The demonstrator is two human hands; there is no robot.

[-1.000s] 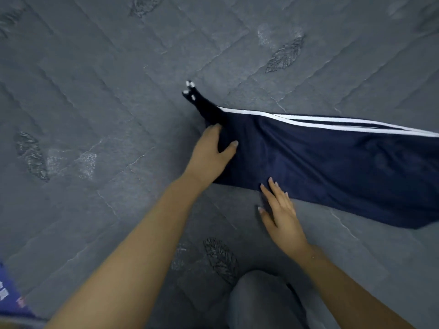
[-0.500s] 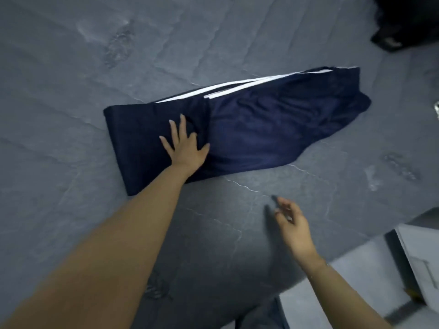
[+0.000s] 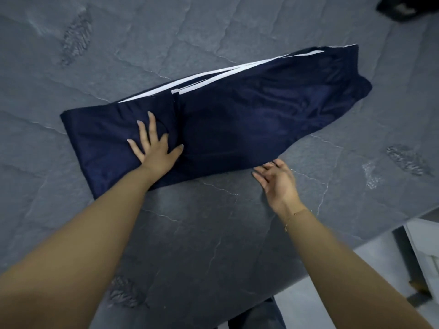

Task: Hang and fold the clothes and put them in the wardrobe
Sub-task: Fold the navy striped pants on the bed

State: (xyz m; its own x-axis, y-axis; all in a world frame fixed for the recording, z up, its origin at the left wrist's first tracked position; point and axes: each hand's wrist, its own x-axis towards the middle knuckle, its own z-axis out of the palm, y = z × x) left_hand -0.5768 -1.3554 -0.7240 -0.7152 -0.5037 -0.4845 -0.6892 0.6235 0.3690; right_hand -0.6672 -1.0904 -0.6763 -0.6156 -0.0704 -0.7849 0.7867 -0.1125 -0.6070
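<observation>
Navy track trousers (image 3: pixel 237 119) with white side stripes lie folded over on a grey quilted bed (image 3: pixel 190 233). The folded-back leg end covers the left part of the garment. My left hand (image 3: pixel 154 148) presses flat on that folded part, fingers spread. Close to the trousers' near edge is my right hand (image 3: pixel 278 181), fingers loosely extended and holding nothing, fingertips just beside the fabric.
A dark garment or bag (image 3: pixel 408 8) shows at the top right corner of the bed. The bed's edge runs diagonally at the lower right, with pale floor and a white piece of furniture (image 3: pixel 427 257) beyond it.
The trouser leg was folded back over the garment. My left hand went from gripping the leg end to pressing flat on the fold. My right hand moved back near the trousers' edge.
</observation>
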